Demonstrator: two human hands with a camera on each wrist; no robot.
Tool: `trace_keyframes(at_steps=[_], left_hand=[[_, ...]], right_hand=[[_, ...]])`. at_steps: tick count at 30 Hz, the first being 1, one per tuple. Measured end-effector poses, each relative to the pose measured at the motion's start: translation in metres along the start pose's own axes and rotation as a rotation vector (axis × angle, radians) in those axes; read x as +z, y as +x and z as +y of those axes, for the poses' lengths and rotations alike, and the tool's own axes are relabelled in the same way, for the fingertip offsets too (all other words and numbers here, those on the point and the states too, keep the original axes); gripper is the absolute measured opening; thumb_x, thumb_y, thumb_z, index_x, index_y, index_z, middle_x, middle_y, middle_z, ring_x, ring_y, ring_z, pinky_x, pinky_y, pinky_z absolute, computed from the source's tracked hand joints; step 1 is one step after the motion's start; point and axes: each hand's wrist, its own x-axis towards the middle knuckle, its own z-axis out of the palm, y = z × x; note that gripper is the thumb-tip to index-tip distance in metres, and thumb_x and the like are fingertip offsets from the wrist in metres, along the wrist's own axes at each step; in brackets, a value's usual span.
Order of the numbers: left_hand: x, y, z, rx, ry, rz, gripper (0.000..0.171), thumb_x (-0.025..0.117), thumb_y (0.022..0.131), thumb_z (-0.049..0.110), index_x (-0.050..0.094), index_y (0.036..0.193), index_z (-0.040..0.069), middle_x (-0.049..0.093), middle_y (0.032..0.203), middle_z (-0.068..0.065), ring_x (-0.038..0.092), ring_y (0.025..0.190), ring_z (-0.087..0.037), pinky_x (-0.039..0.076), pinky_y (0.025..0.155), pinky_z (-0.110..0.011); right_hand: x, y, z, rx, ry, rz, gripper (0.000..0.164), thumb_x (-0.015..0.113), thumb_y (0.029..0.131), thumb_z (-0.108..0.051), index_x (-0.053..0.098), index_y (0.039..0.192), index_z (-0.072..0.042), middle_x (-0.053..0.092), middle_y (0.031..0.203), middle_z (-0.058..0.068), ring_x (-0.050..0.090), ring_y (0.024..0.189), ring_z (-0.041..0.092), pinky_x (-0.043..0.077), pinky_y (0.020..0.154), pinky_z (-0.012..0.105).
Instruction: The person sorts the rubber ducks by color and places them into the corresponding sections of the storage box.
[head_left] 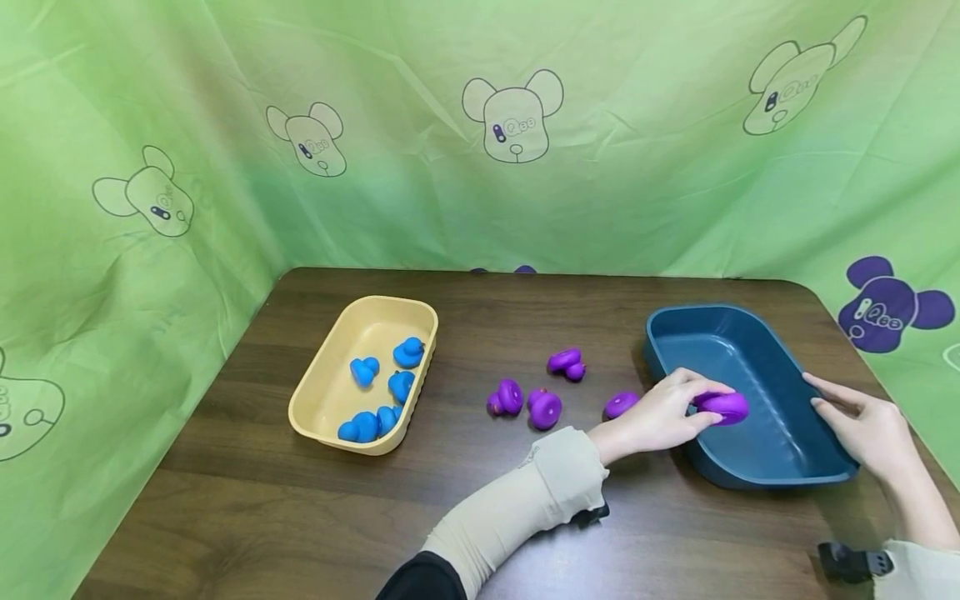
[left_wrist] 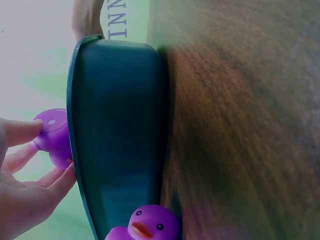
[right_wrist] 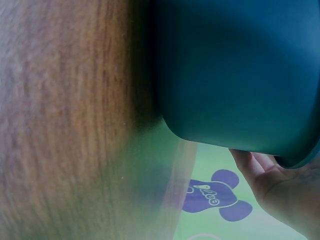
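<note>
My left hand (head_left: pixel 667 410) pinches a purple rubber duck (head_left: pixel 723 407) between thumb and fingers, over the left part of the blue tub (head_left: pixel 731 479). In the left wrist view the held duck (left_wrist: pixel 52 135) has its flat base turned up, close by the tub's rim. My right hand (head_left: pixel 873 429) grips the tub's right rim, thumb and fingers at the edge; in the right wrist view part of this hand (right_wrist: pixel 280 187) is hidden behind the tub wall. Another purple duck (head_left: pixel 621 405) stands on the table just left of the tub, partly behind my left forearm.
More purple ducks (head_left: pixel 544 410) lie at mid-table, left of the tub. On the left stands a yellow tray (head_left: pixel 341 350) with several blue rubber ducks (head_left: pixel 408 352) in it. A green cloth (head_left: pixel 412 192) with mouse-head drawings hangs behind and beside the wooden table (head_left: pixel 247 492).
</note>
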Motion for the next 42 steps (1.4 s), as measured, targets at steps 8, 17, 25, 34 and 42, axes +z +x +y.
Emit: trace_keyframes(at_steps=[8, 17, 25, 34, 42], left_hand=[[0.001, -0.001, 0.002, 0.008, 0.021, -0.024, 0.036, 0.054, 0.088, 0.029, 0.051, 0.123, 0.027, 0.043, 0.119, 0.007, 0.037, 0.108, 0.004, 0.027, 0.076, -0.004], [0.001, -0.007, 0.000, 0.050, 0.002, -0.052, 0.034, 0.053, 0.089, 0.029, 0.052, 0.123, 0.027, 0.044, 0.120, 0.009, 0.035, 0.110, 0.005, 0.028, 0.082, -0.006], [-0.007, -0.018, -0.005, 0.104, -0.009, -0.042, 0.032, 0.054, 0.088, 0.028, 0.055, 0.120, 0.024, 0.049, 0.116, 0.011, 0.039, 0.104, 0.006, 0.029, 0.075, -0.002], [-0.021, -0.032, -0.015, 0.136, 0.048, -0.093, 0.032, 0.053, 0.089, 0.027, 0.054, 0.121, 0.022, 0.052, 0.115, 0.009, 0.043, 0.098, 0.002, 0.029, 0.075, -0.003], [-0.038, -0.049, -0.024, 0.121, 0.058, -0.093, 0.032, 0.052, 0.090, 0.027, 0.054, 0.121, 0.020, 0.052, 0.115, 0.006, 0.045, 0.096, -0.002, 0.028, 0.077, -0.004]], right_hand=[[0.001, -0.002, 0.000, 0.010, -0.001, -0.004, 0.039, 0.051, 0.089, -0.025, 0.048, 0.127, -0.026, 0.050, 0.111, 0.030, 0.028, 0.067, -0.027, 0.035, 0.051, 0.009], [0.002, -0.001, 0.007, 0.017, -0.016, -0.009, 0.041, 0.050, 0.089, -0.030, 0.047, 0.129, -0.023, 0.046, 0.114, 0.032, 0.027, 0.068, -0.025, 0.033, 0.053, 0.009], [0.000, -0.003, 0.004, 0.048, 0.002, -0.031, 0.043, 0.048, 0.090, -0.031, 0.043, 0.131, -0.020, 0.042, 0.118, 0.034, 0.030, 0.070, -0.023, 0.034, 0.052, 0.008], [0.000, 0.000, 0.002, 0.058, 0.012, -0.051, 0.046, 0.046, 0.091, -0.030, 0.040, 0.132, -0.011, 0.041, 0.118, 0.037, 0.026, 0.066, -0.024, 0.035, 0.050, 0.008], [0.001, 0.001, 0.003, 0.017, -0.002, -0.021, 0.041, 0.049, 0.089, -0.030, 0.045, 0.130, -0.022, 0.044, 0.115, 0.034, 0.027, 0.068, -0.026, 0.034, 0.052, 0.007]])
